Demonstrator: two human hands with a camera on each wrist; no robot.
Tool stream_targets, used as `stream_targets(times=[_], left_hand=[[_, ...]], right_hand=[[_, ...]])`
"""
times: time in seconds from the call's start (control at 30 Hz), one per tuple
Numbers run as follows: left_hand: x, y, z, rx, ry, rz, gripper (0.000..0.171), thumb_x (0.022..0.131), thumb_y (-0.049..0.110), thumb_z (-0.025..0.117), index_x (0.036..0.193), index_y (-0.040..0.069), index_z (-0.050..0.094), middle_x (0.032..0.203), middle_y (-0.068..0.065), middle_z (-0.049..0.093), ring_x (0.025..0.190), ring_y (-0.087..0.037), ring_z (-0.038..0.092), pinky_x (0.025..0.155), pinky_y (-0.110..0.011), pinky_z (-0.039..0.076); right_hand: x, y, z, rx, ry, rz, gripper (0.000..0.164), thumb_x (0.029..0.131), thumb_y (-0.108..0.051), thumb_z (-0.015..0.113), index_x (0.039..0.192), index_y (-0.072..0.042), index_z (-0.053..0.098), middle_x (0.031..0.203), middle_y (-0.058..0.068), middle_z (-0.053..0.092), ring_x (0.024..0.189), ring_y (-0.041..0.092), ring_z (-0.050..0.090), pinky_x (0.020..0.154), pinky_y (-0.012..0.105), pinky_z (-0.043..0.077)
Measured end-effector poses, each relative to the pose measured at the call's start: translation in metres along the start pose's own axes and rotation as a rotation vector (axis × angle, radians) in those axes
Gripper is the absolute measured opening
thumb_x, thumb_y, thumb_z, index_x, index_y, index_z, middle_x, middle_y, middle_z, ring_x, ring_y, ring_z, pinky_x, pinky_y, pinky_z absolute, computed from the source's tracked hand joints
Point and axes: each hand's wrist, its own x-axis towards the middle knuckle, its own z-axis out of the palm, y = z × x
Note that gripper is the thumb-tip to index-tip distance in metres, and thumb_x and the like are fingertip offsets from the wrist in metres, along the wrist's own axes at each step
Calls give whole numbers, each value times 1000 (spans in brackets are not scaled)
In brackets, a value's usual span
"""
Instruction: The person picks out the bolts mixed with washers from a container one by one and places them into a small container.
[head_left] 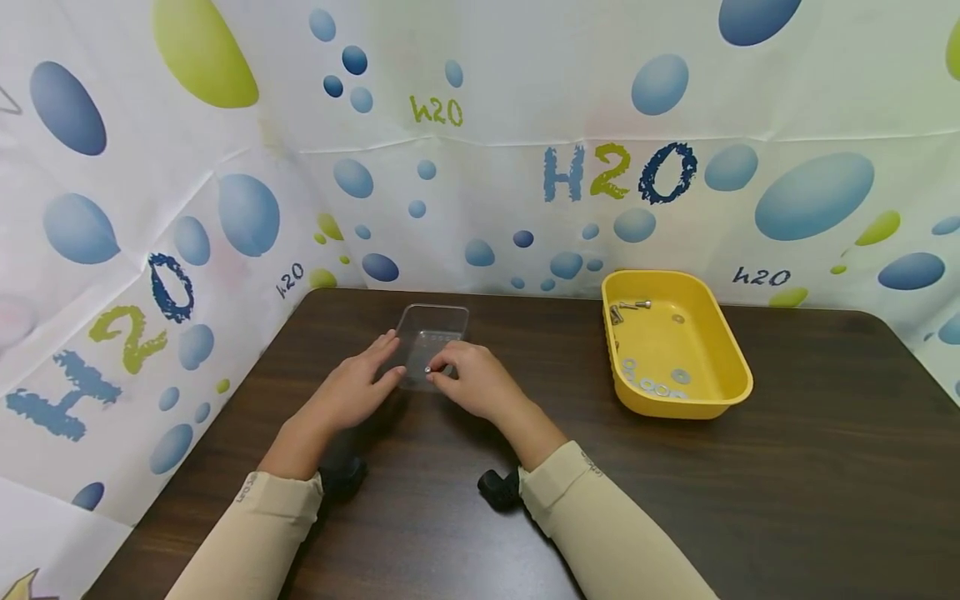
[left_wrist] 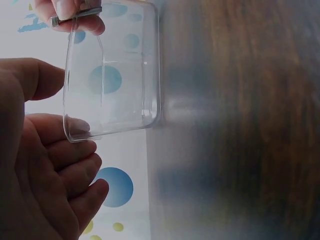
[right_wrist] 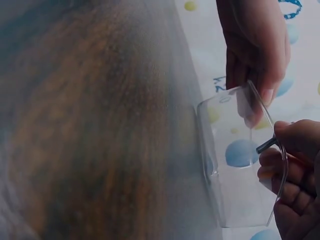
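A small clear plastic box (head_left: pixel 432 307) stands on the table. My left hand (head_left: pixel 352 392) lies along its left side, fingers loosely extended; in the left wrist view the index fingertip (left_wrist: pixel 79 125) reaches the box's corner and the thumb is by the rim. At the right side of the box, my right hand (head_left: pixel 476 382) pinches a small metal bolt (right_wrist: pixel 266 145) between thumb and fingers. In the left wrist view the bolt (left_wrist: pixel 82 14) lies across the rim, its head toward the outside. The box's contents are not clearly visible.
A yellow tray (head_left: pixel 738 375) stands at the right of the dark wooden table (head_left: pixel 825 467), with several washers (head_left: pixel 662 389) and bolts (head_left: pixel 637 305) inside. A patterned white sheet (head_left: pixel 495 192) hangs behind and on the left. Black wrist devices (head_left: pixel 498 490) sit under both forearms.
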Motion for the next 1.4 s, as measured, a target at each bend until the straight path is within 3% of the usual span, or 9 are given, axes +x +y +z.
stream_targets(times=[0.47, 0.9, 1.4], left_hand=[[0, 5, -1, -5, -1, -20, 61, 103, 34, 46, 154, 3, 31, 161, -16, 23, 146, -37, 28, 114, -60, 27], [0, 3, 0, -14, -2, -19, 65, 103, 43, 43, 154, 4, 31, 162, -14, 22, 147, -36, 26, 115, -59, 26], [0, 0, 0, -11, 0, -2, 63, 104, 40, 44, 154, 3, 31, 162, -15, 22, 147, -36, 27, 115, -59, 26]], right_hand=[[-1, 0, -1, 44, 9, 25, 14, 94, -19, 67, 100, -10, 75, 99, 1, 71, 92, 16, 65, 86, 31, 54], [-2, 3, 0, 86, 34, 35, 16, 95, -20, 67, 103, -10, 75, 100, 0, 71, 93, 13, 65, 85, 29, 54], [-2, 1, 2, 98, 34, 55, 18, 95, -19, 66, 106, -7, 75, 102, 1, 71, 96, 15, 65, 88, 32, 54]])
